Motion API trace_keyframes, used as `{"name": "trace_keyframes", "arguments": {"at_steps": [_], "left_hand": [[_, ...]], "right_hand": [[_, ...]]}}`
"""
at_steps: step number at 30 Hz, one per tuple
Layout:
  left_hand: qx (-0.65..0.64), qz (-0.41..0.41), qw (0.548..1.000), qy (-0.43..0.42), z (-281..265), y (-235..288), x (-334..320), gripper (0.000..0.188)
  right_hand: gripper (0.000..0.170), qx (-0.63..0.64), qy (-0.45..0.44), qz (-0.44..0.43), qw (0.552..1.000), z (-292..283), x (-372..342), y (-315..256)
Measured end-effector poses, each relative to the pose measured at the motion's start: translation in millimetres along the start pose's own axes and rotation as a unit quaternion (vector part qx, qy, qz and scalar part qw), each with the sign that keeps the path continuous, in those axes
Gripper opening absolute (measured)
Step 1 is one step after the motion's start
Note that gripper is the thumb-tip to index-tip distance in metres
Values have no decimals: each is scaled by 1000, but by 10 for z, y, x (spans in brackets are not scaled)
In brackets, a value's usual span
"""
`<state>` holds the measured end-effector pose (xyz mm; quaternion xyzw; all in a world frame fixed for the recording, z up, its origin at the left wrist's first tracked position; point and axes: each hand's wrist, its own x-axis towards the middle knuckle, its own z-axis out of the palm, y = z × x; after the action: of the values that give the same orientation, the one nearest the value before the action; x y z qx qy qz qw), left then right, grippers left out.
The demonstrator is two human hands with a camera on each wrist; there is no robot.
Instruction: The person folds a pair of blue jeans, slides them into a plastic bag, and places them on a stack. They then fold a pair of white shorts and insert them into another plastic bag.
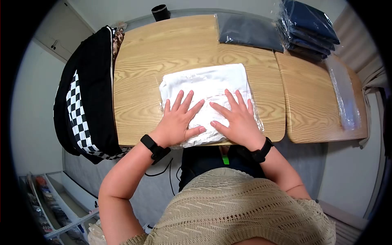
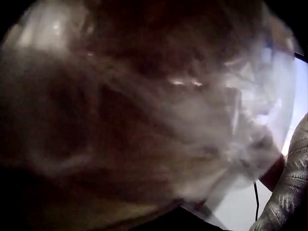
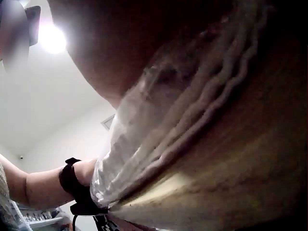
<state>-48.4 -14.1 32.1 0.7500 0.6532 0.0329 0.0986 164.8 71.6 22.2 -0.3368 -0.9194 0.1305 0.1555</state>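
Observation:
A folded white garment (image 1: 204, 79) in a clear plastic bag lies flat at the front edge of the wooden table. My left hand (image 1: 175, 120) rests palm down on its left half, fingers straight and spread. On the right half my right hand (image 1: 239, 120) presses in the same way, its thumb pointing toward the left thumb. Blurred clear plastic (image 2: 192, 115) fills most of the left wrist view. From the side, the right wrist view shows the garment's stacked folded layers (image 3: 192, 106) inside the plastic, close over the table top.
A black bundle of clothing with a checkered band (image 1: 83, 110) hangs over the table's left end. Bagged dark garments (image 1: 310, 30) are stacked at the back right, beside a flat grey packet (image 1: 249, 32). Clear plastic bags (image 1: 345, 94) lie far right. A black cup (image 1: 161, 13) stands behind.

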Motion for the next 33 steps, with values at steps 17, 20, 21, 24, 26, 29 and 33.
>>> {"name": "trace_keyframes", "arguments": {"at_steps": [17, 20, 21, 24, 26, 29, 33], "left_hand": [[-187, 59, 958, 208, -360, -312, -402, 42], [-60, 107, 962, 245, -329, 36, -714, 36], [-55, 126, 964, 229, -243, 130, -768, 37], [-32, 112, 969, 219, 36, 217, -843, 47], [-43, 76, 972, 218, 207, 142, -878, 51], [-48, 50, 971, 227, 390, -1, -895, 58], [-45, 65, 964, 253, 399, -40, -865, 51]], "right_hand": [[32, 41, 143, -57, 987, -354, -311, 52], [23, 86, 121, -65, 987, -315, -555, 53], [22, 83, 103, -66, 989, -276, -607, 69], [31, 60, 100, -27, 993, -198, -690, 116], [35, 64, 99, 8, 993, -167, -716, 167], [42, 120, 96, 2, 988, -112, -729, 285], [47, 143, 93, -21, 985, -119, -745, 345]]}}
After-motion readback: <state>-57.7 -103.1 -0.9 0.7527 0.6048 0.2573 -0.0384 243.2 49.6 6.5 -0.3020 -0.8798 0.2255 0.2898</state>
